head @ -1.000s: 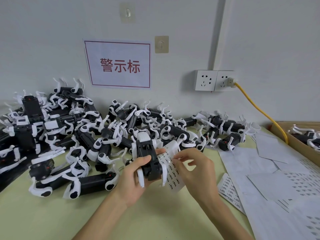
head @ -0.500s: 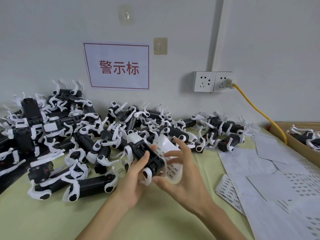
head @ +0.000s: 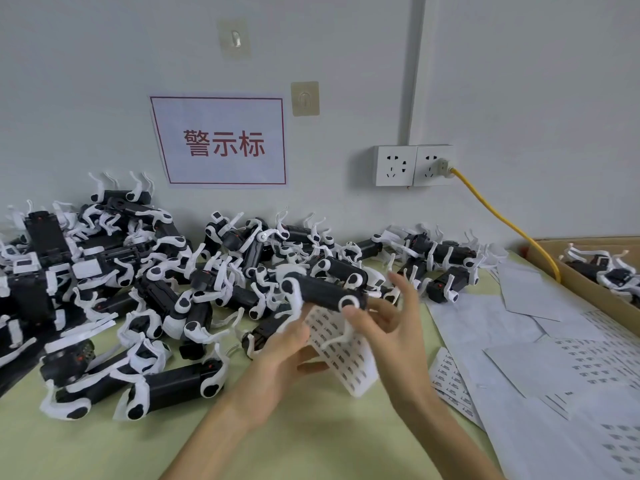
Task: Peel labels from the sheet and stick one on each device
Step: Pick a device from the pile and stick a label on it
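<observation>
Blur smeared black white-clipped plastic device above printed white label sheet pinched by left hand; right hand spread, thumb touching device.

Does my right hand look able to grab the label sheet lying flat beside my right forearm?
Likely yes: the right hand only touches the held device with loose fingers, and that label sheet lies mostly uncovered close beside it.

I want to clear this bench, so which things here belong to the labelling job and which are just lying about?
Job: held device; label sheet in the left hand; right hand at the device; device pile; spare label sheets; cardboard box of devices.
Lying about: wall sign; sockets; yellow cable; wall hooks.
</observation>
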